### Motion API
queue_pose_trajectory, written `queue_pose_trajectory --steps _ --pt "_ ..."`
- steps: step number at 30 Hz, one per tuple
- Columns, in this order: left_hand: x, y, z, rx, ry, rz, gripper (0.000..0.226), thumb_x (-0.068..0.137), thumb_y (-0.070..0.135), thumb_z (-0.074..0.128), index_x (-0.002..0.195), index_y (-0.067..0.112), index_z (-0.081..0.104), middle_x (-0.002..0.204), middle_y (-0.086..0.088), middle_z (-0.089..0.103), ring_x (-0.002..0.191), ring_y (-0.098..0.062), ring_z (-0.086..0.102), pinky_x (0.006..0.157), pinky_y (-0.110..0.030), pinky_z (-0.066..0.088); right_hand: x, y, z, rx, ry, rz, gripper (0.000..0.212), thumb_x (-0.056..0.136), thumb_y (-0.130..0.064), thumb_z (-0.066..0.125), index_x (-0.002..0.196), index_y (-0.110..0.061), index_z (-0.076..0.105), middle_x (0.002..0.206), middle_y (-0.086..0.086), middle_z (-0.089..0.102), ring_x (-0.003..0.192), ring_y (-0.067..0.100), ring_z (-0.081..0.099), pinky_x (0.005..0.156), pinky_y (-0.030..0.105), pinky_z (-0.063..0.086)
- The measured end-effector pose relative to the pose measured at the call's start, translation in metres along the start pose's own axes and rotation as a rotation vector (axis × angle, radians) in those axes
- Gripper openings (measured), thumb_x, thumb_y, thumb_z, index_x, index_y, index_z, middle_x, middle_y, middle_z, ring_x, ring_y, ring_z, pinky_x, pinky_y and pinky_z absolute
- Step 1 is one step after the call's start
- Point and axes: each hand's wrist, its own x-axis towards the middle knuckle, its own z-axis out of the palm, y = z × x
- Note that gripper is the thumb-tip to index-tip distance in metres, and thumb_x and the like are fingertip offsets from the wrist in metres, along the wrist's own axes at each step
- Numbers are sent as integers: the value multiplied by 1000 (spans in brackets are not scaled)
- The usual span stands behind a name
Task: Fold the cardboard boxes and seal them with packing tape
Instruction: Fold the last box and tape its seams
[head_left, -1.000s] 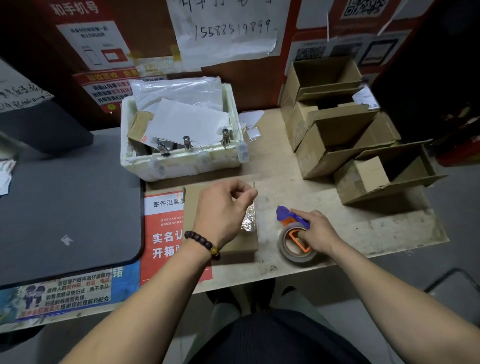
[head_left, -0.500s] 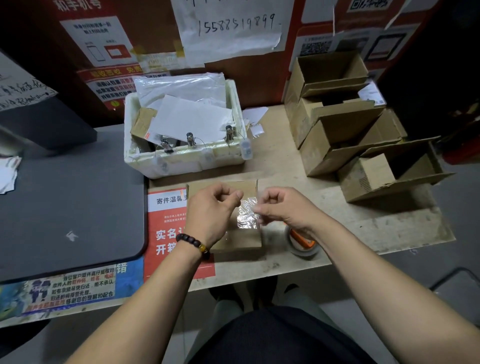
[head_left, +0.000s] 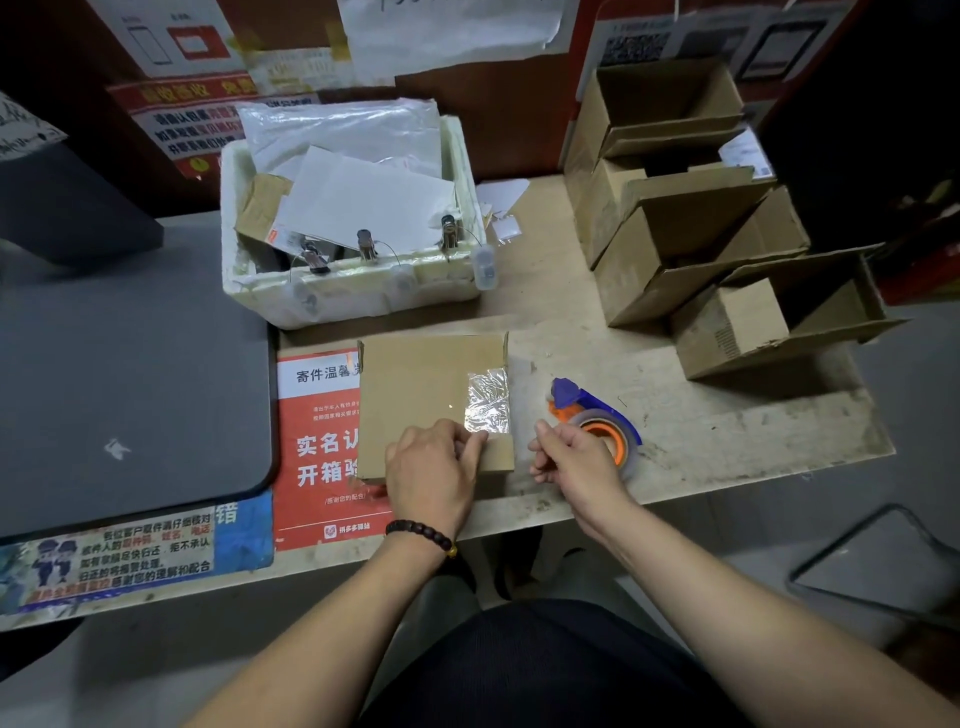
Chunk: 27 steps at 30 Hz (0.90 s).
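The left hand (head_left: 431, 470) presses tape (head_left: 487, 400) onto the flat box (head_left: 415, 395), fingers straight. Just beside that grip, the right hand (head_left: 571, 460) is loosely curled, holding nothing visible. Next, likely retake the dispenser (head_left: 597, 415) just beyond it.

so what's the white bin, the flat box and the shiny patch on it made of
Bin: looks like expanded foam, matte white, with thick crumbly walls and dented rims. Box: brown cardboard, dull, with a raw cut edge along its right side. Patch: probably clear plastic packing tape, glossy and wrinkled, catching the light.

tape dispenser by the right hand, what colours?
Purple handle with an orange core, on the tape dispenser; the roll itself looks clear. Head view, the only one.
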Motion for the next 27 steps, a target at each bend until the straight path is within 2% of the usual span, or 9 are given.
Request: queue_pose_trajectory --steps 8,12,14,16,18,20,21,23,27 --pt "3 -7 11 321 42 192 33 94 46 65 73 20 64 66 0 63 79 -27 56 73 -40 35 -6 16 18 -272 178 -90 33 103 -41 57 87 -14 66 74 5 66 67 11 59 59 24 49" --pt "1 -3 14 420 157 289 34 93 42 64 71 15 61 66 -4 60 79 -28 51 71 -41 33 -5 19 25 -343 194 -159 34 104 -39 55 83 -13 61 76 7 63 70 19 57 67 37 50" --pt "1 -5 9 469 147 185 43 91 56 58 82 14 61 78 -8 59 84 -28 47 74 -42 34 -4 20 27 -357 188 -176 35 105 -38 54 80 -13 58 73 6 61 68 15 53 67 39 49" --pt "4 -13 5 482 129 59 65 85 74 55 97 10 58 94 -13 54 93 -31 47 83 -47 36 -4 22 27 -359 187 -183 36 105 -39 53 80 -13 58 74 7 61 68 12 51 67 37 47" --pt "5 -21 5 454 102 -19 89 80 85 51 119 5 54 120 -19 53 119 -38 47 100 -58 35 -4 23 27 -363 179 -184 36 105 -39 53 81 -13 59 76 8 61 68 11 51 65 31 45" --pt "6 -21 6 401 18 -122 110 78 91 43 145 5 39 152 -23 36 146 -43 27 111 -69 25 -4 24 30 -376 182 -196 36 106 -38 51 82 -13 58 75 5 60 68 9 50 62 23 41" --pt "6 -19 7 367 -43 -175 118 77 95 38 154 6 27 162 -23 22 151 -43 16 113 -71 21 -3 26 33 -381 187 -204 36 106 -38 50 82 -13 57 74 3 59 68 9 49 62 23 40" --pt "7 -13 9 314 -113 -238 127 72 100 30 160 10 12 168 -20 3 155 -43 2 115 -71 18 -4 29 39 -389 192 -202 34 107 -37 47 84 -14 55 74 2 57 68 13 50 67 31 44" --pt "9 -14 8 252 -107 -251 125 72 99 33 160 12 13 169 -18 0 155 -41 2 114 -68 24 0 35 43 -420 148 -132 26 107 -43 41 89 -27 50 75 1 59 73 30 63 71 50 56"
